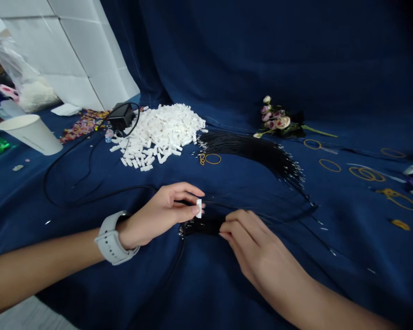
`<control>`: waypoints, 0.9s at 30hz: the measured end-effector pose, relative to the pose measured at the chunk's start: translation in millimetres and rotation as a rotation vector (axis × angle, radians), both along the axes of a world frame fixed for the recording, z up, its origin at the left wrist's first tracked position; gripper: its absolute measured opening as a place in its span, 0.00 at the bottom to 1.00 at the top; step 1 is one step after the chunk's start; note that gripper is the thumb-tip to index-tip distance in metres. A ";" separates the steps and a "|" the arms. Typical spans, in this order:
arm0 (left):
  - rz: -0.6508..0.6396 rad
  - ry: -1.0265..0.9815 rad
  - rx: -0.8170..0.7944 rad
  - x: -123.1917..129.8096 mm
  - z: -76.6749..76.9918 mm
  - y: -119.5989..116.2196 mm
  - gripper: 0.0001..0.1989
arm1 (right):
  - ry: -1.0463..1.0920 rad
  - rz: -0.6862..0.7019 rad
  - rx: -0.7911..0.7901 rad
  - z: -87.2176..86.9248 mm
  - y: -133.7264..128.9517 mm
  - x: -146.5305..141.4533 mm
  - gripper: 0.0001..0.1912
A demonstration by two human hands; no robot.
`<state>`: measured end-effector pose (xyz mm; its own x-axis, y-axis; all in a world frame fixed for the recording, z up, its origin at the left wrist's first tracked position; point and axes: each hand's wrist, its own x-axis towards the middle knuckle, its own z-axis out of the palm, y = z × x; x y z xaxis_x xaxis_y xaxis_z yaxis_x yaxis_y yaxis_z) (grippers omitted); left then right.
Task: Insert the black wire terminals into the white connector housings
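My left hand (161, 215), with a grey smartwatch (112, 238) on its wrist, pinches a small white plastic connector (198, 208) between fingertips and thumb. My right hand (253, 243) grips a short bunch of black wires (199, 227) with metal-tipped ends, just beside the connector. A longer sheaf of black wires (251, 153) lies farther ahead on the navy cloth (330, 256), its ends tipped with metal terminals. Behind it is a heap of white plastic connectors (158, 135).
A black power adapter (121, 117) with its cable sits beside the heap. To the left are a tipped paper cup (30, 134) and scattered colourful beads (84, 126). Artificial flowers (275, 120) and several rubber bands (365, 173) lie on the right.
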<state>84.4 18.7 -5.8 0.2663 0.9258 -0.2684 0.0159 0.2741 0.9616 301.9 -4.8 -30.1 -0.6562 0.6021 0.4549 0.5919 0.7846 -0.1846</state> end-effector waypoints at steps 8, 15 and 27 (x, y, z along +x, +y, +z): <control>0.038 -0.130 -0.143 -2.3 4.1 -1.0 0.08 | 0.205 -0.021 -0.053 5.7 2.5 12.3 0.08; 0.039 -0.108 -0.107 -2.0 2.9 -1.1 0.09 | 0.302 -0.090 -0.144 5.8 10.1 15.7 0.06; 0.023 -0.026 0.011 -0.9 -1.5 -0.7 0.09 | 0.293 -0.128 -0.189 1.7 9.3 14.3 0.05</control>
